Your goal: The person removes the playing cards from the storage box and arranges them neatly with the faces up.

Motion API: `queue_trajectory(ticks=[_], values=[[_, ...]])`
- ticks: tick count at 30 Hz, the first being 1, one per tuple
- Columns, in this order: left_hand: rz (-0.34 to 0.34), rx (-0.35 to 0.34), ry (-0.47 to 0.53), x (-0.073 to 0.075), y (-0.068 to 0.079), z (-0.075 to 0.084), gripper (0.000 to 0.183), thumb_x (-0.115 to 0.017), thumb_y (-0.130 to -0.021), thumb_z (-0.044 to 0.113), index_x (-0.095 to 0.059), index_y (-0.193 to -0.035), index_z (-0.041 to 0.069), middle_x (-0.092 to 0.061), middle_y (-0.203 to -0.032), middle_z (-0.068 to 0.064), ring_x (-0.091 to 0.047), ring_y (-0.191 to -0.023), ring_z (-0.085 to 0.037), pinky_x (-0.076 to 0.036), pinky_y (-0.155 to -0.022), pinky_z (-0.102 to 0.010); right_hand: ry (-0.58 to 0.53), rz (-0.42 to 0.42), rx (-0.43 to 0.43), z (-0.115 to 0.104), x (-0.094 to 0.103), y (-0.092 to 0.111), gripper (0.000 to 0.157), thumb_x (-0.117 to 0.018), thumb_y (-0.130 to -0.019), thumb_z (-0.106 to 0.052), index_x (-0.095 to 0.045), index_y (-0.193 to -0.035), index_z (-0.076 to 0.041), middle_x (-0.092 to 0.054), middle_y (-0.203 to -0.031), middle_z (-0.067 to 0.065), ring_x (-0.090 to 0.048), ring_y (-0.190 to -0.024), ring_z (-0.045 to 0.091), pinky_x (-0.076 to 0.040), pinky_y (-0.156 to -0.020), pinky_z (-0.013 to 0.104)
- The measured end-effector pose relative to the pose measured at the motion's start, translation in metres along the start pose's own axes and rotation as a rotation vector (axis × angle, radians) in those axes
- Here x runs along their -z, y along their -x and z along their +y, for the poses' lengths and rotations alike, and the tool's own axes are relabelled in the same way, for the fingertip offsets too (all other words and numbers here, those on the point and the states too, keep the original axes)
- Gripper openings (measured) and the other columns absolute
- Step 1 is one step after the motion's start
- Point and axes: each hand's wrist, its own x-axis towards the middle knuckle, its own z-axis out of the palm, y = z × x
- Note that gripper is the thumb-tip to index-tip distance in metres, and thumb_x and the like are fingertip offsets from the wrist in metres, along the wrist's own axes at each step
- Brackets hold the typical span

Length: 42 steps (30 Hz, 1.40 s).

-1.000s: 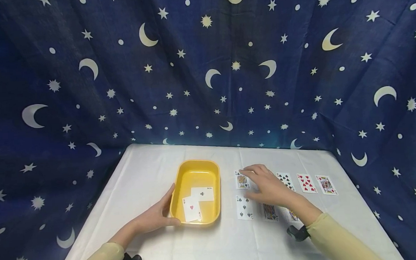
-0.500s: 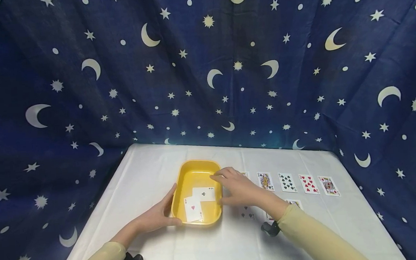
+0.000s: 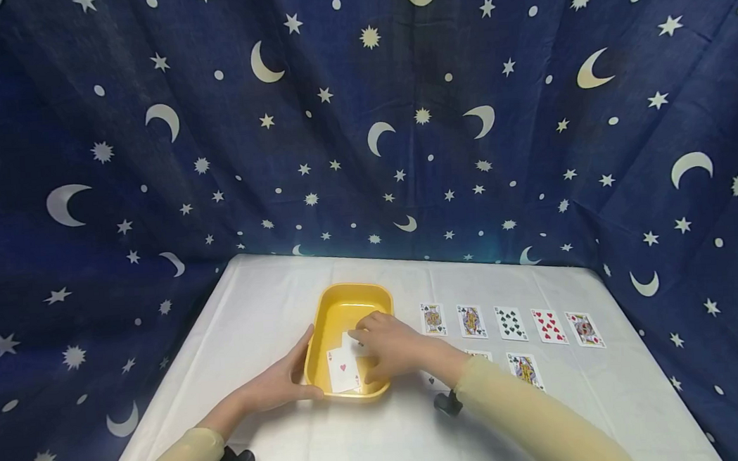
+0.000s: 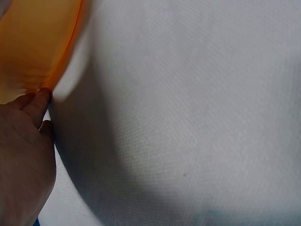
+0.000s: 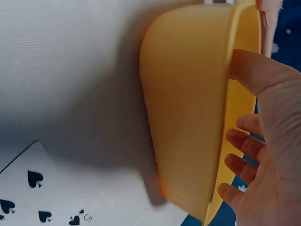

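A yellow plastic tub (image 3: pixel 347 294) stands on the white-covered table. In it lie an ace of hearts (image 3: pixel 344 370) and an ace of clubs (image 3: pixel 348 342), the latter mostly hidden by my right hand (image 3: pixel 389 345). That hand reaches over the tub's right rim, fingers down close above the aces. In the right wrist view its thumb (image 5: pixel 254 69) dips inside the rim, its fingers are loosely bent apart, and no card shows between them. My left hand (image 3: pixel 277 384) rests against the tub's left side, thumb at the near left corner. The left wrist view shows its fingertips at the rim.
To the right, a back row of face-up playing cards runs from a king (image 3: pixel 434 319) to a king of diamonds (image 3: pixel 585 330). A nearer row includes a court card (image 3: pixel 525 370) and a spade card (image 5: pixel 35 188), partly covered by my right arm. A star-patterned blue curtain (image 3: pixel 364 153) hangs behind.
My right hand has moved left from above the card rows, across the rim and into the tub, now covering much of the ace of clubs. The left hand stays at the tub.
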Motion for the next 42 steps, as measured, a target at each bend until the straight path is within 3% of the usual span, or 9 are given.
queue_trajectory(ticks=[7, 19, 42], values=[[-0.005, -0.017, 0.012, 0.0, 0.0, -0.001, 0.126, -0.088, -0.081, 0.042, 0.006, -0.164, 0.036, 0.001, -0.171, 0.007, -0.008, -0.156, -0.018, -0.016, -0.125, -0.046, 0.061, -0.029, 0.043, -0.009, -0.011, -0.014, 0.083, -0.088, -0.071, -0.048, -0.06, -0.143, -0.017, -0.056, -0.132, -0.002, -0.046, -0.12, 0.016, -0.04, -0.109, 0.031], [-0.009, -0.011, 0.016, 0.001, 0.002, 0.0, 0.125, -0.087, -0.081, 0.042, 0.006, -0.163, 0.039, 0.0, -0.171, 0.008, -0.008, -0.156, -0.019, -0.017, -0.125, -0.047, 0.11, -0.083, -0.005, -0.016, -0.021, -0.026, 0.076, -0.088, -0.071, -0.051, -0.063, -0.137, -0.02, -0.057, -0.125, -0.006, -0.044, -0.109, 0.013, -0.043, -0.099, 0.028], [0.0, 0.011, 0.019, 0.0, 0.002, 0.002, 0.125, -0.087, -0.081, 0.043, 0.005, -0.164, 0.039, -0.002, -0.171, 0.008, -0.009, -0.156, -0.018, -0.017, -0.125, -0.047, 0.146, -0.054, -0.031, -0.015, -0.033, -0.032, 0.074, -0.088, -0.07, -0.055, -0.065, -0.13, -0.019, -0.056, -0.12, -0.005, -0.043, -0.102, 0.014, -0.044, -0.092, 0.028]])
